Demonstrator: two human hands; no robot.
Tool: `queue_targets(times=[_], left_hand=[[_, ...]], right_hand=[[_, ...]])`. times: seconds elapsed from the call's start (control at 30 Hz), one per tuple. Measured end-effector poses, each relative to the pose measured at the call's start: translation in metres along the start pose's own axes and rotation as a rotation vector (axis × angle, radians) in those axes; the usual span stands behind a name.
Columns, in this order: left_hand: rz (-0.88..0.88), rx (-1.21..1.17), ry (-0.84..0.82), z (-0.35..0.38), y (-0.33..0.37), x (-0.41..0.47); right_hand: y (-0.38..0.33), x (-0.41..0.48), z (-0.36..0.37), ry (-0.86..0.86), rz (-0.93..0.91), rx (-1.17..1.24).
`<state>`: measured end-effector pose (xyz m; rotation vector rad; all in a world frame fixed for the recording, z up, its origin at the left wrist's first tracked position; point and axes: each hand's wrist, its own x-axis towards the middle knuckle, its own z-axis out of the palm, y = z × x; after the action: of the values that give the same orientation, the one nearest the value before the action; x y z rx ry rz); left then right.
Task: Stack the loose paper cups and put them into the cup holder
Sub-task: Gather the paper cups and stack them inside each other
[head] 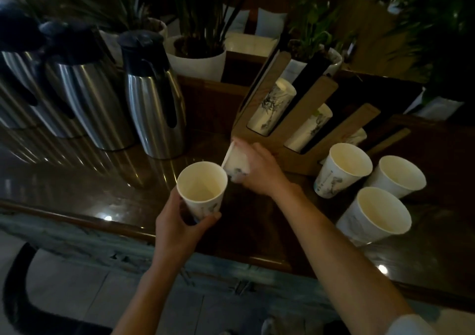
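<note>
My left hand (180, 228) grips a white paper cup (201, 189) upright by its lower part, mouth up, above the table's front edge. Just right of it my right hand (259, 168) holds a second paper cup (235, 163) tilted on its side, rim toward the left. Three loose paper cups stand upright at the right: one (343, 172) nearest the holder, one (398, 176) further right, one (376, 215) in front. The brown slanted cup holder (308, 108) stands behind them, with stacked cups (272, 105) lying in its slots.
Three steel thermos jugs (154, 103) line the left of the dark glossy wooden table (77, 188). Potted plants in white pots (198, 56) stand behind the table. The table's front edge runs under my forearms, with pale floor below.
</note>
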<state>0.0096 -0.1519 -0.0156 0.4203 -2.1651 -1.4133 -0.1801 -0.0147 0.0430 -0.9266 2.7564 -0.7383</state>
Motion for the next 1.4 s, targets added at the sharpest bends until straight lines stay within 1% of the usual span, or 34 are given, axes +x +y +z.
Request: queue_targets(times=[0.07, 0.13, 0.2, 0.27, 0.33, 0.4, 0.5, 0.57, 0.63, 0.77, 0.8, 0.83, 0.87, 0.93, 0.97, 1.0, 1.03, 1.1, 1.13, 1.17, 1.2, 1.3, 1.37, 1.4], left_hand=[[-0.011, -0.016, -0.016, -0.005, -0.002, 0.001], [-0.006, -0.015, -0.045, 0.0, 0.0, 0.002], [0.003, -0.03, -0.102, 0.013, 0.005, 0.005], [0.027, -0.06, -0.195, 0.033, 0.014, 0.01], [0.039, -0.089, -0.293, 0.054, 0.024, 0.014], [0.048, -0.12, -0.367, 0.074, 0.031, 0.017], [0.046, -0.146, -0.413, 0.095, 0.036, 0.02], [0.062, -0.16, -0.436, 0.104, 0.037, 0.022], [0.073, -0.179, -0.457, 0.108, 0.037, 0.023], [0.097, -0.191, -0.479, 0.11, 0.039, 0.023], [0.093, -0.183, -0.489, 0.11, 0.039, 0.023], [0.09, -0.171, -0.496, 0.112, 0.04, 0.023], [0.089, -0.154, -0.497, 0.114, 0.04, 0.022], [0.086, -0.129, -0.49, 0.119, 0.04, 0.018], [0.082, -0.123, -0.484, 0.122, 0.039, 0.017], [0.081, -0.12, -0.483, 0.124, 0.038, 0.014], [0.082, -0.118, -0.485, 0.127, 0.038, 0.012], [0.087, -0.111, -0.502, 0.133, 0.039, 0.01], [0.088, -0.109, -0.508, 0.135, 0.041, 0.01], [0.09, -0.112, -0.511, 0.137, 0.043, 0.009], [0.093, -0.121, -0.508, 0.139, 0.044, 0.009], [0.09, -0.134, -0.493, 0.14, 0.047, 0.007], [0.09, -0.127, -0.492, 0.14, 0.047, 0.007], [0.087, -0.127, -0.492, 0.139, 0.046, 0.008]], right_hand=[[0.006, -0.012, -0.028, 0.105, 0.015, 0.314], [0.007, -0.033, -0.064, 0.203, -0.025, 0.599], [0.006, -0.051, -0.097, 0.284, -0.108, 0.8], [0.004, -0.064, -0.12, 0.346, -0.206, 0.906], [0.001, -0.071, -0.129, 0.371, -0.274, 0.874], [0.004, -0.073, -0.126, 0.34, -0.254, 0.796], [0.016, -0.079, -0.111, 0.215, -0.152, 0.628], [0.025, -0.087, -0.101, 0.115, -0.123, 0.479], [0.031, -0.095, -0.093, 0.024, -0.092, 0.317], [0.038, -0.11, -0.096, -0.158, 0.033, 0.046], [0.037, -0.114, -0.1, -0.155, 0.055, 0.01], [0.038, -0.121, -0.105, -0.095, 0.067, -0.002], [0.04, -0.128, -0.112, 0.025, 0.075, 0.01], [0.05, -0.145, -0.128, 0.35, 0.135, 0.086], [0.058, -0.155, -0.136, 0.469, 0.189, 0.101], [0.068, -0.165, -0.143, 0.518, 0.251, 0.083], [0.077, -0.175, -0.148, 0.477, 0.31, 0.039], [0.09, -0.19, -0.151, 0.209, 0.385, -0.053], [0.091, -0.193, -0.149, 0.085, 0.386, -0.076], [0.091, -0.196, -0.147, 0.013, 0.371, -0.084], [0.091, -0.198, -0.146, -0.012, 0.347, -0.083], [0.091, -0.202, -0.155, 0.02, 0.311, -0.095], [0.087, -0.205, -0.174, 0.067, 0.323, -0.088], [0.083, -0.205, -0.186, 0.115, 0.332, -0.042]])
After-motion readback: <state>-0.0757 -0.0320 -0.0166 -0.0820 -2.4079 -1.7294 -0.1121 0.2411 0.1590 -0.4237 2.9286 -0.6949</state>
